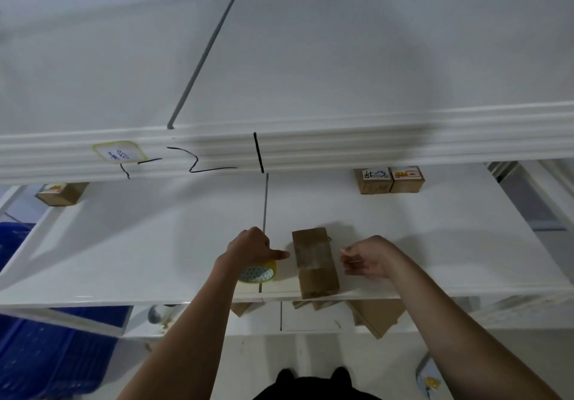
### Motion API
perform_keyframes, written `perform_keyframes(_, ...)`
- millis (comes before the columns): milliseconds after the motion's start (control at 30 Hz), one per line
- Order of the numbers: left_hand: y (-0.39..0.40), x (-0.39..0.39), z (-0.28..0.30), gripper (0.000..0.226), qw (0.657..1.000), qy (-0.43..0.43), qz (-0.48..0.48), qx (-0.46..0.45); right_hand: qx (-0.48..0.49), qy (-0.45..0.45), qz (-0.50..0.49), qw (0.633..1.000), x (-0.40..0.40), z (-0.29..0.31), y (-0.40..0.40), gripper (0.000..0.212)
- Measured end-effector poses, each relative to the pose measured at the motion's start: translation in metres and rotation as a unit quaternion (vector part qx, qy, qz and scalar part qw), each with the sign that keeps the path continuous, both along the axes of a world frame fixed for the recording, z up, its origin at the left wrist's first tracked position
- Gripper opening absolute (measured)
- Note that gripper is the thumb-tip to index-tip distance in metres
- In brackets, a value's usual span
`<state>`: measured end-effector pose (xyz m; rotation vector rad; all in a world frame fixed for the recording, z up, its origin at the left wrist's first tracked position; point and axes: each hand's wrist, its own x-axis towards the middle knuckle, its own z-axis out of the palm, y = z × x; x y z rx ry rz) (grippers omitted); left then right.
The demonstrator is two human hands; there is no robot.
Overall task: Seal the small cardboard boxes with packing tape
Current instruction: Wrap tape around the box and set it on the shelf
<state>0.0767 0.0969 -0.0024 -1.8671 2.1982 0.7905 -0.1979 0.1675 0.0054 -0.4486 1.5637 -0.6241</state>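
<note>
Low in the frame's centre, the cardboard box (315,261) is lying on the desk (155,244) between both hands. The left hand (253,249) is gripping the tape roll (259,272) beside it, keeping tape ready; the right hand (368,260) is curling loosely — possibly pinching a tape end.

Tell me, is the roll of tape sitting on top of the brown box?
No, the tape roll is on the white shelf under the left hand, beside the brown box.
</note>
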Motion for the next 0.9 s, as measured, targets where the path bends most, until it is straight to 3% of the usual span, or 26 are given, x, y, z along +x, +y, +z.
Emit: perform_keyframes(900, -0.004, -0.002, -0.020, 0.056, 0.998, 0.032, -0.003, 0.048, 0.010, 0.103, 0.006, 0.995, 0.003, -0.012, -0.004, 0.015)
